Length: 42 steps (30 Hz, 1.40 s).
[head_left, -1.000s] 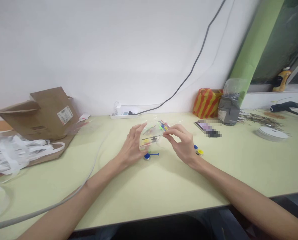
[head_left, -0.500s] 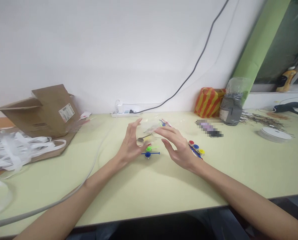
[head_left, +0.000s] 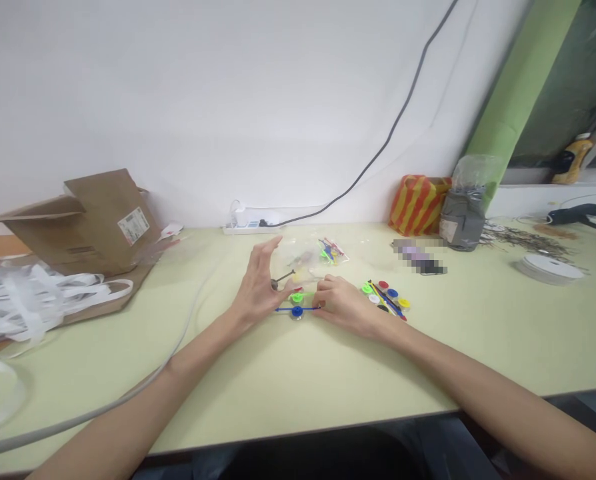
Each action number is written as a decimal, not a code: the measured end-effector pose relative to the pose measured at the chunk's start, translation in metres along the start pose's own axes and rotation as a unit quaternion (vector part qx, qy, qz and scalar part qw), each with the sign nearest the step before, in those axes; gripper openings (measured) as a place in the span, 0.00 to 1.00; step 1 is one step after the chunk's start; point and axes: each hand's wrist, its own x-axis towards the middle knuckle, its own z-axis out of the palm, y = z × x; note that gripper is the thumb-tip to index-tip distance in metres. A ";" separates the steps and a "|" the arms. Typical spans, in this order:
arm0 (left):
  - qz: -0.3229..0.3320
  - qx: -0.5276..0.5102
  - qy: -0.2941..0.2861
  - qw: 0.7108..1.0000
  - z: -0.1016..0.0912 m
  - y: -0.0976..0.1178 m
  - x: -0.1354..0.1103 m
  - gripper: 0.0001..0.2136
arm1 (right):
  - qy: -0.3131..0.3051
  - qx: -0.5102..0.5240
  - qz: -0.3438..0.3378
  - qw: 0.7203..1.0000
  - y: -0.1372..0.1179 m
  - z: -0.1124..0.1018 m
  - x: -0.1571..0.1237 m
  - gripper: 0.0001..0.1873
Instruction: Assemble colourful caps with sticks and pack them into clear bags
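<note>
My left hand stands on its edge on the pale green table, fingers stretched out and apart, palm facing right. My right hand rests low on the table with its fingers curled, the fingertips pinching the end of a thin blue stick with a blue disc. A green disc piece and a small dark pin lie between the hands. Behind them lies a clear plastic bag holding small coloured pieces. Several coloured discs and sticks lie right of my right hand.
A brown paper bag and white straps are at the left. A grey cable crosses the table. A power strip lies at the wall. A striped bag, a grey pouch, a phone and a tape roll are at the right.
The clear bag has left my hands and lies on the table behind them. My right hand has dropped to the table and closed on the blue stick. More coloured pieces now show at its right.
</note>
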 end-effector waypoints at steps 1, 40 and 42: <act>0.002 0.003 -0.002 1.000 0.000 -0.001 0.000 0.38 | 0.004 0.001 -0.002 1.000 0.000 0.000 0.000 0.04; 0.044 -0.109 -0.050 0.992 0.004 0.013 -0.003 0.44 | 0.418 -0.003 -0.105 0.902 -0.026 -0.025 -0.006 0.07; 0.042 -0.111 -0.053 0.992 0.005 0.013 -0.003 0.44 | 0.436 -0.014 -0.104 0.894 -0.026 -0.024 -0.007 0.07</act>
